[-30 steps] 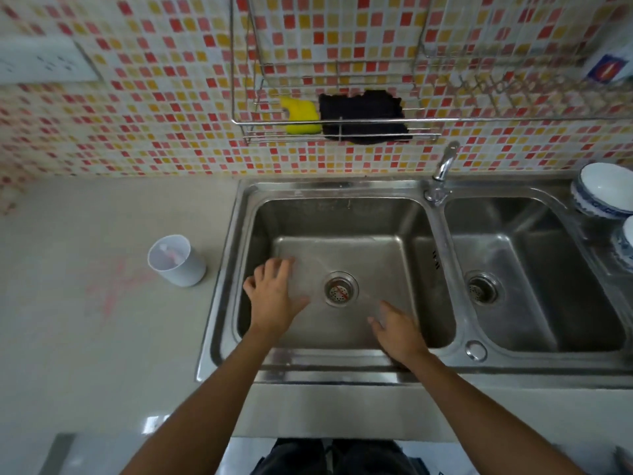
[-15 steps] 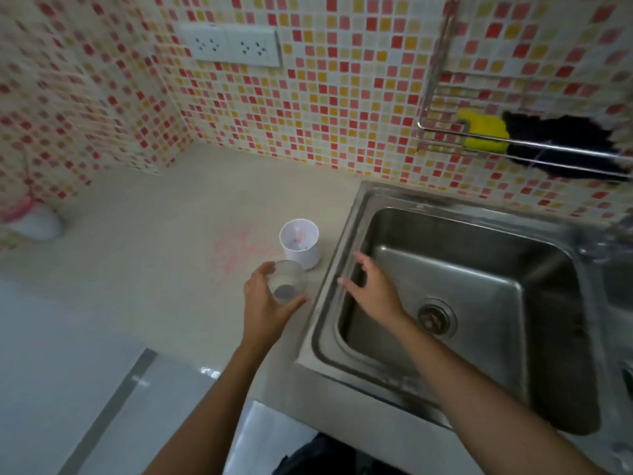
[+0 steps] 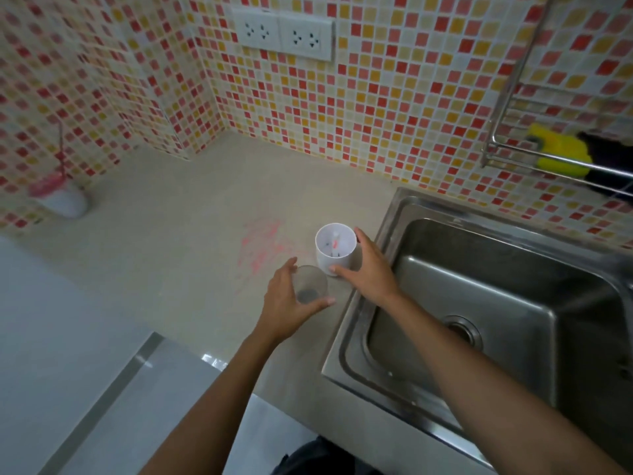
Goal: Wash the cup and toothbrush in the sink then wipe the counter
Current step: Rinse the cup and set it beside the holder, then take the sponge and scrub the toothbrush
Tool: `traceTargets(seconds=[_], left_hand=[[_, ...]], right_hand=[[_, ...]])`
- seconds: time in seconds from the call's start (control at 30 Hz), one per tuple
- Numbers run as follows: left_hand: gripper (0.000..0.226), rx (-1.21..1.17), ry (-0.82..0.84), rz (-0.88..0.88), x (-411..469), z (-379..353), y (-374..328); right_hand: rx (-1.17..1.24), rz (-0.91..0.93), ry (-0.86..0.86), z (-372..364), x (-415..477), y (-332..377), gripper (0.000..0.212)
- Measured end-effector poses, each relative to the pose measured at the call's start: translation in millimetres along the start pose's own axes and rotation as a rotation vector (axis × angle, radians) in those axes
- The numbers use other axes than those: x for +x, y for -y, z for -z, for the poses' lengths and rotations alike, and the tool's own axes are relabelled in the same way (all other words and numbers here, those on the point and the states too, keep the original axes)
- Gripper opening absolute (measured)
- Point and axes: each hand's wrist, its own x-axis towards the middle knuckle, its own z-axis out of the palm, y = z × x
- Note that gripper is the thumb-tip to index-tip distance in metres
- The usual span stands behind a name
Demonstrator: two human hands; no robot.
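My left hand (image 3: 286, 301) is curled around a clear glass (image 3: 310, 286), thumb on the near side and fingers round the far side, so it has the glass firmly, held just above or on the desk (image 3: 164, 269); I cannot tell which. My right hand (image 3: 368, 265) is open, thumb and fingers spread on either side of the white cup (image 3: 335, 250), the thumb tip touching its base and the fingers along its right wall. It has not closed yet.

The cup stands upright on the desk, just beyond the glass and just left of the sink (image 3: 383, 234) rim. Its long axis is vertical, mouth up. Inside it I see something slim, white and pinkish standing, which I take to be the toothbrush (image 3: 335, 241), though it is small and blurred.

What matters for the next move is that the cup lies straight ahead of my right palm, nearer to that hand than to the left, which is already occupied. The sink basin lies to the right of the cup, on the same side as my right arm, so closing on it and carrying it rightward over the rim looks like a short path. A pink smear (image 3: 263, 245) marks the desk to the cup's left.
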Motion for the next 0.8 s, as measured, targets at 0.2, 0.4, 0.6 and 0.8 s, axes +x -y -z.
traceTargets(seconds=[0.2,0.4,0.6,0.8], left_hand=[[0.039,0.173,-0.161,-0.3,47,10,-37],[0.027,0.388,0.021,-0.45,86,2,-56],[0.015,0.436,0.025,-0.57,101,7,-63],[0.014,0.484,-0.081,-0.659,106,10,-78]], right_hand=[[0.001,-0.013,0.046,1,9,14,0.09],[0.063,-0.074,0.048,-2,10,13,0.087],[0.096,-0.115,0.025,-6,10,12,0.088],[0.06,-0.138,0.028,-6,12,17,0.09]])
